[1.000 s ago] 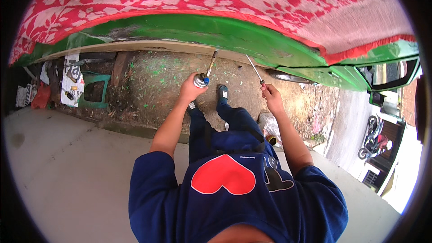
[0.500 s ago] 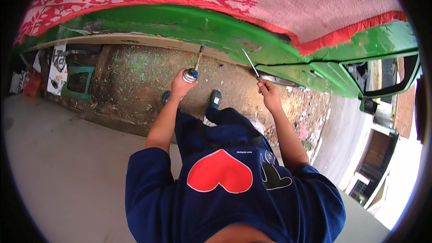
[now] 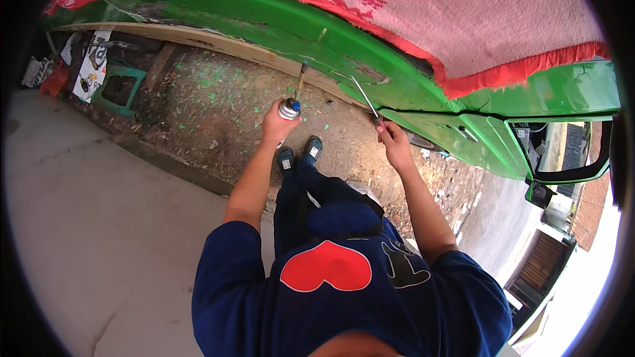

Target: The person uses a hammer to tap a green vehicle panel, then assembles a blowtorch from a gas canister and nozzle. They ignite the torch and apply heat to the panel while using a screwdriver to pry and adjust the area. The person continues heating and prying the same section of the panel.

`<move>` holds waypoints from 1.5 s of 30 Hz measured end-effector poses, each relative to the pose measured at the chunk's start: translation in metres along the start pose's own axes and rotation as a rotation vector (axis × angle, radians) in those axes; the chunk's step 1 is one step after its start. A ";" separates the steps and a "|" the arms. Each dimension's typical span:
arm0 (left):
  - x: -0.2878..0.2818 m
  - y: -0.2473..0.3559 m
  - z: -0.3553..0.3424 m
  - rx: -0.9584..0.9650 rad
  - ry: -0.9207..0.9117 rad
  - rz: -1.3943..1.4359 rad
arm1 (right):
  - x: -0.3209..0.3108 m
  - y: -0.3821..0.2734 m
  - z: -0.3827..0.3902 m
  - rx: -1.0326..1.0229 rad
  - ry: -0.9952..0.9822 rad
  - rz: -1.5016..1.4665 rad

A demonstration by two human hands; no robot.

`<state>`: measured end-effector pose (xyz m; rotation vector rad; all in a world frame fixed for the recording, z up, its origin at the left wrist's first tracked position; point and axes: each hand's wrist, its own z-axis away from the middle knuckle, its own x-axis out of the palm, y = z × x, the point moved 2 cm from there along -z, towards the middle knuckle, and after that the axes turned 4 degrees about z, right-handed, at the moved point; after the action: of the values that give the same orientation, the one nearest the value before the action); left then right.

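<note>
Paint stripping partway through, at a guess. Left hand (image 3: pixel 276 125) wrapped around small gas torch (image 3: pixel 289 107), aimed at green vehicle panel (image 3: pixel 291 26). Right hand (image 3: pixel 395 142) gripping thin scraper (image 3: pixel 365 97) against panel's lower edge. Green flakes (image 3: pixel 218 82) littering ground; much paint left.

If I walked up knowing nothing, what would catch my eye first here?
Probably the bright green painted vehicle body arching across the top, draped with a red-and-white flowered cloth. Just below it the left hand holds a small silver canister with a nozzle aimed at the green panel, and the right hand presses a thin metal scraper to its lower edge. Green paint flakes speckle the dirt below.
</note>
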<state>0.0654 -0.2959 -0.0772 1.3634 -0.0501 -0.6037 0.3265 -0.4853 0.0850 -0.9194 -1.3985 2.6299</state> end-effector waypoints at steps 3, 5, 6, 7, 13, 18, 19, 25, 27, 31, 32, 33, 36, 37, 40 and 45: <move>0.008 -0.004 0.005 0.000 -0.005 0.078 | 0.001 0.005 0.012 -0.021 0.047 -0.044; 0.009 0.000 0.000 -0.004 -0.016 0.118 | 0.000 0.008 0.019 0.015 0.072 -0.008; 0.009 0.001 0.000 0.001 -0.024 0.137 | 0.000 0.008 0.020 0.032 0.083 0.010; 0.010 0.002 0.003 0.001 -0.038 0.158 | 0.000 0.009 0.021 0.033 0.088 0.008; 0.007 0.001 0.002 0.033 -0.010 0.162 | 0.015 -0.001 0.009 -0.005 0.092 0.064; 0.012 0.004 0.001 0.019 -0.010 0.178 | 0.018 -0.016 -0.014 -0.047 0.053 0.147; 0.014 0.003 0.001 0.012 -0.003 0.183 | 0.018 -0.018 -0.017 -0.042 0.032 0.174; 0.017 0.007 0.007 -0.023 0.004 0.197 | 0.020 -0.032 -0.029 -0.038 0.018 0.188; 0.017 0.005 0.008 -0.025 0.005 0.203 | 0.023 -0.033 -0.031 -0.063 0.033 0.164; 0.017 0.004 0.007 -0.051 -0.009 0.191 | 0.024 -0.028 -0.036 -0.071 0.030 0.192; 0.018 0.005 0.007 -0.065 -0.014 0.184 | 0.025 -0.026 -0.037 -0.066 0.031 0.190; 0.018 0.006 0.007 -0.065 -0.018 0.196 | 0.025 -0.023 -0.037 -0.060 0.033 0.187; 0.021 0.002 0.006 -0.052 -0.010 0.219 | 0.029 -0.022 -0.038 -0.045 0.053 0.178; 0.022 0.002 0.006 -0.041 -0.001 0.217 | 0.030 -0.022 -0.039 -0.039 0.063 0.174; 0.023 0.000 0.003 -0.022 -0.011 0.205 | 0.030 -0.018 -0.041 -0.060 0.057 0.181; 0.023 0.003 0.001 -0.008 0.006 0.213 | 0.025 -0.010 -0.036 -0.054 0.079 0.169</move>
<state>0.0859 -0.3063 -0.0818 1.3319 -0.1849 -0.4205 0.3214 -0.4453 0.0657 -1.1841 -1.4401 2.6500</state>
